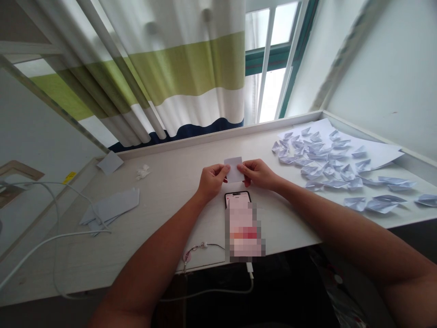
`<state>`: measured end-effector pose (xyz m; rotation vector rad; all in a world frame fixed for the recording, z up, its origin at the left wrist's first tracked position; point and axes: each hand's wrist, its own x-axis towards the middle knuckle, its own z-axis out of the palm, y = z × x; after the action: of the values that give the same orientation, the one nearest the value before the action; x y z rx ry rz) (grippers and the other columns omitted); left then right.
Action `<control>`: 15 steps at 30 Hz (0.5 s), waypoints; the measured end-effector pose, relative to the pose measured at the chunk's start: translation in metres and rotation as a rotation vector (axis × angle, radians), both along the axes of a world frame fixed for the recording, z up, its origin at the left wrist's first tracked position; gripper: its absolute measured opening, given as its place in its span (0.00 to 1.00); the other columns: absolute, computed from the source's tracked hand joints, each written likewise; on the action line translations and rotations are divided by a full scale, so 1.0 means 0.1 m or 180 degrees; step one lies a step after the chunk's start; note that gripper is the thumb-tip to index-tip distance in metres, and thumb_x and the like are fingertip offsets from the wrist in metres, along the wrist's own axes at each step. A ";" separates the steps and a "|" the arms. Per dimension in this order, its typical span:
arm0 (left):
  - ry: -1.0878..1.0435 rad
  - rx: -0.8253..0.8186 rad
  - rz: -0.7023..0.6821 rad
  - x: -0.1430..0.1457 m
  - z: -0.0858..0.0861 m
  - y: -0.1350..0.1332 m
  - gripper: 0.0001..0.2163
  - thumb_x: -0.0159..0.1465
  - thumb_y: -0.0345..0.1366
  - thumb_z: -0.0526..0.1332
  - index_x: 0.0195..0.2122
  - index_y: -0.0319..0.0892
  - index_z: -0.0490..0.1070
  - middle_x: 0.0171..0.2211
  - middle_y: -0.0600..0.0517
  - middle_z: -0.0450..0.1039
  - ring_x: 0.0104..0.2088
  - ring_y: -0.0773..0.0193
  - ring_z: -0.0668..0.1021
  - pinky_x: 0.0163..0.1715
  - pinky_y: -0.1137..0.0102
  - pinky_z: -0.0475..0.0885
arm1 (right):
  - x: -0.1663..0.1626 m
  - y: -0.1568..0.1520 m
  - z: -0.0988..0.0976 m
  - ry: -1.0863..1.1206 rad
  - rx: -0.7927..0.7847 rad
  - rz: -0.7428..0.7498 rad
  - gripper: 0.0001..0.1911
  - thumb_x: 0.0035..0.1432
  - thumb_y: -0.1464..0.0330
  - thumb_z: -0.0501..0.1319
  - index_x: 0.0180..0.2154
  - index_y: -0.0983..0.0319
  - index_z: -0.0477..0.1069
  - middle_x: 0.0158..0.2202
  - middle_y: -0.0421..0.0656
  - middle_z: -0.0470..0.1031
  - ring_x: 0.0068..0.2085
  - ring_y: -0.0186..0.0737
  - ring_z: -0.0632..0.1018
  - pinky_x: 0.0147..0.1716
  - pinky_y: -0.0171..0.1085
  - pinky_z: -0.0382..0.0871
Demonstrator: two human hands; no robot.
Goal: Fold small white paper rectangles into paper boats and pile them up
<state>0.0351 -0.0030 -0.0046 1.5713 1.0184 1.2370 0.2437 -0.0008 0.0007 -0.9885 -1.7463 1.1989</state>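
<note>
A small white sheet of paper (234, 169) is held up over the desk between my two hands. My left hand (212, 181) pinches its left edge between thumb and fingers. On the opposite edge, my right hand (258, 174) grips it the same way. Just below the hands lies a phone (239, 218) with a lit, partly blurred screen. To the right, many small folded paper boats (314, 155) are spread over the desk, some on larger white sheets (378, 148).
A stack of white paper (116, 209) lies at left, under a white cable (54, 237). Behind it are a crumpled tissue (142, 171) and a square of paper (110, 162). A beaded strap (195, 248) runs from the phone. The desk (170, 182) has a raised back edge below a curtain (191, 68).
</note>
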 end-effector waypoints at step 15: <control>-0.0245 -0.0302 -0.0111 -0.01 0.02 0.00 0.21 0.58 0.56 0.74 0.32 0.39 0.79 0.27 0.50 0.79 0.28 0.62 0.83 0.25 0.71 0.78 | -0.01 0.02 -0.05 -0.0239 0.0032 -0.0091 0.37 0.64 0.33 0.58 0.23 0.57 0.65 0.16 0.38 0.69 0.19 0.35 0.69 0.23 0.36 0.62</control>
<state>0.0346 -0.0026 -0.0026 1.4519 0.9823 1.1989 0.2425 0.0007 -0.0040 -1.0615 -1.7887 1.1472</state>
